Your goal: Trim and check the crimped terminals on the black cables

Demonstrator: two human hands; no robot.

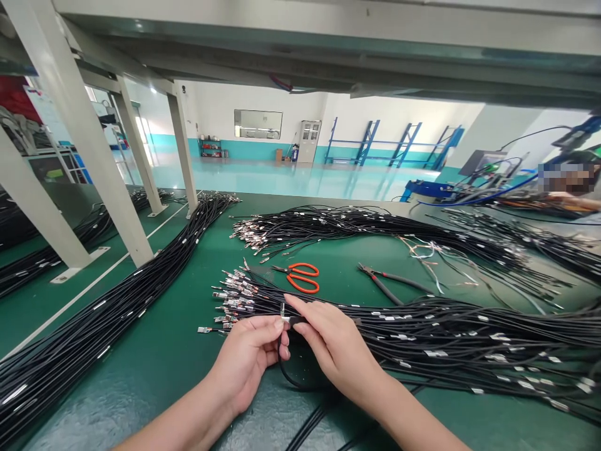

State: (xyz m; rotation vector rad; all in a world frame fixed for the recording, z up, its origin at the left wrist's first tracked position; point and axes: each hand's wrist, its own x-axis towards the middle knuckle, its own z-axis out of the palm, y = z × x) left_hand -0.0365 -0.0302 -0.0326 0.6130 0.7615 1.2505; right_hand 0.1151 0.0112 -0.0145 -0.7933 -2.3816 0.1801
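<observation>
Between its thumb and fingers, my left hand [251, 354] pinches the end of a black cable [283, 369], whose loop hangs below. A small metal terminal [282, 310] stands up from that end. My right hand [335, 341] is closed around a slim black piece [297, 320] whose tip meets the cable end; its kind is mostly hidden by the fingers. Just behind both hands lies a bundle of black cables [422, 332], with its metal-tipped ends [235, 294] to the left.
Orange-handled scissors [304, 279] and dark-handled cutters [387, 285] lie on the green table [188, 351]. More cable bundles [154, 275] run left and behind [338, 219]. Loose pale wires [429, 254] lie back right. Metal posts [101, 175] carry a low shelf [300, 50] overhead. A person [570, 181] is at far right.
</observation>
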